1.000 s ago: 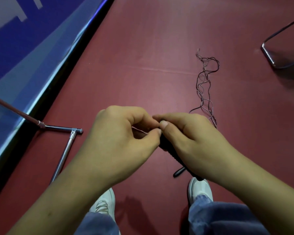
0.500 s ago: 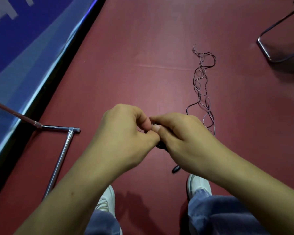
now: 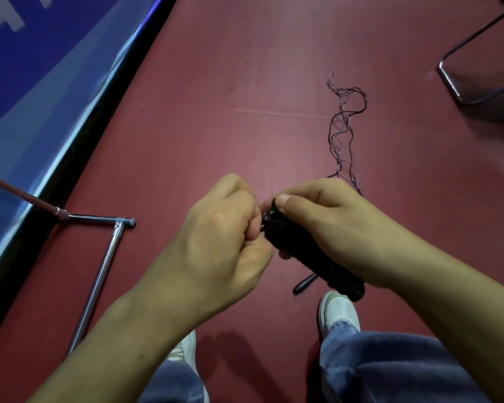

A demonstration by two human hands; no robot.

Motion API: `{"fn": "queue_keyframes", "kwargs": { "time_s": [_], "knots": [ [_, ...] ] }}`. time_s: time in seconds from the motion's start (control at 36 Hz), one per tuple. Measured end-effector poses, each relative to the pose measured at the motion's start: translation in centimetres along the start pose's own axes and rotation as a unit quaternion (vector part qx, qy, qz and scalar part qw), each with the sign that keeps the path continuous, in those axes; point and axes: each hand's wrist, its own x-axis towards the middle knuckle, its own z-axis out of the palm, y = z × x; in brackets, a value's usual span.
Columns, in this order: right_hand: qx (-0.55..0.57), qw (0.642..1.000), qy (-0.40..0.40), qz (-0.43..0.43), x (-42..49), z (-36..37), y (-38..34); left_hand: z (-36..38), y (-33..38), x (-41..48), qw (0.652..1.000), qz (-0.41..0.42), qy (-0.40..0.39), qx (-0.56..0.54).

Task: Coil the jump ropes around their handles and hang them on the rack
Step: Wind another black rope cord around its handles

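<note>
My right hand [image 3: 329,228] grips the black jump rope handles [image 3: 303,251], its thumb pressed on their top end. My left hand [image 3: 227,234] is curled right beside that top end, fingertips against it; what it pinches is hidden. A thin dark jump rope cord [image 3: 344,132] lies in a loose tangle on the red floor beyond my right hand and runs under it. A second black handle end [image 3: 303,285] pokes out below the handles. The rack's chrome base bar [image 3: 99,274] lies on the floor at the left.
A blue banner with a black border [image 3: 56,91] runs along the left. A metal chair leg frame [image 3: 474,82] stands at the top right. My white shoes [image 3: 338,312] and jeans are at the bottom of the view.
My hands have turned so the black handles show between them, and my left hand has shifted down to the handles' top end. The cord on the floor looks unchanged.
</note>
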Motion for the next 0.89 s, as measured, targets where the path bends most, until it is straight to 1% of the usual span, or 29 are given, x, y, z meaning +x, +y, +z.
{"fn": "queue_keyframes", "kwargs": {
  "time_s": [0.03, 0.06, 0.11, 0.17, 0.22, 0.36, 0.44, 0.53, 0.61, 0.72, 0.89],
  "knots": [
    [0.015, 1.000, 0.004, 0.005, -0.1, -0.2, -0.1, -0.2, -0.1, 0.0, 1.000, 0.011, -0.001, -0.011],
    [0.017, 1.000, 0.005, 0.001, -0.2, -0.3, -0.2, -0.5, -0.1, -0.1, 0.999, 0.003, 0.001, -0.032],
    [0.006, 1.000, -0.003, -0.021, -0.4, -0.5, -0.4, -0.9, 0.0, -0.3, 0.994, -0.057, 0.005, -0.096],
    [-0.011, 0.999, -0.004, -0.037, -0.5, -0.6, -0.5, -1.1, 0.5, -0.4, 0.981, -0.118, -0.001, -0.156],
    [-0.030, 0.998, -0.003, -0.047, -0.5, -0.5, -0.3, -1.1, 0.9, -0.1, 0.974, -0.139, -0.001, -0.181],
    [-0.086, 0.994, 0.002, -0.068, -0.4, 0.0, 0.1, -0.8, 1.1, 0.5, 0.982, -0.139, -0.022, -0.123],
    [-0.112, 0.991, 0.016, -0.075, -0.3, 0.2, 0.4, -0.6, 1.3, 0.4, 0.978, -0.173, -0.013, -0.117],
    [-0.160, 0.984, 0.023, -0.079, -0.3, 0.6, 0.5, -0.2, 1.0, 0.5, 0.975, -0.207, -0.020, -0.084],
    [-0.192, 0.978, 0.034, -0.072, -0.1, 0.8, 0.5, 0.1, 0.2, 0.6, 0.976, -0.206, -0.040, -0.053],
    [-0.177, 0.982, 0.037, -0.061, -0.1, 0.7, 0.6, 0.4, 0.5, 0.2, 0.981, -0.185, -0.050, -0.031],
    [-0.124, 0.992, -0.007, -0.031, -0.1, 0.0, 0.3, 0.8, 0.7, -0.4, 0.986, -0.155, -0.051, -0.027]
  ]
}}
